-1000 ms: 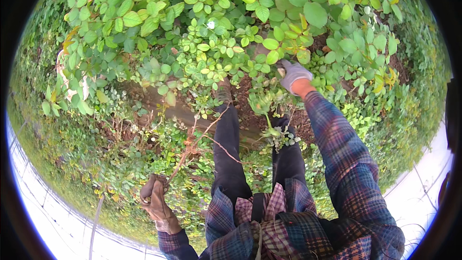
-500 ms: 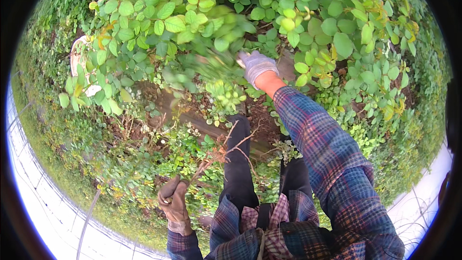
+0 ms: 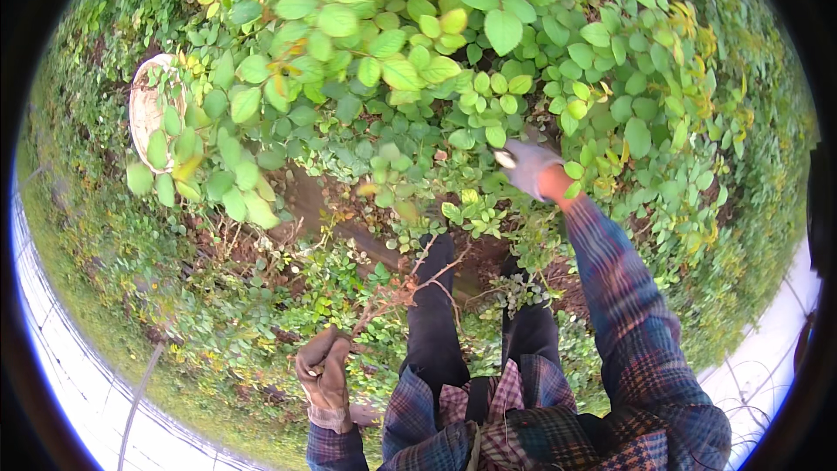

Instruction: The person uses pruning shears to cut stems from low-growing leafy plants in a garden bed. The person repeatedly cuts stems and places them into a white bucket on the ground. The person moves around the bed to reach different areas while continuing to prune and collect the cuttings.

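At the lower left, my left hand (image 3: pixel 324 372), in a brown work glove, is closed round the thick end of a dry, leafless branch (image 3: pixel 377 303). The branch forks into thin brown twigs that reach in front of my dark trouser leg. Further out to the right, my right hand (image 3: pixel 529 171), in a grey glove, is curled among green leafy stems (image 3: pixel 490 109). A small pale tip shows at its fingers. Leaves and blur hide what it grips, if anything.
A whitish oval container (image 3: pixel 142 118) stands among the plants at the far left. Dense leafy bushes surround me. Brown soil and a board-like strip (image 3: pixel 362 240) show between the plants. A thin pole (image 3: pixel 139 397) rises at the lower left.
My right hand has drawn back to the right and nearer to me, and the shaking leaves by it have settled. My left hand still holds the branch, nearly in place.
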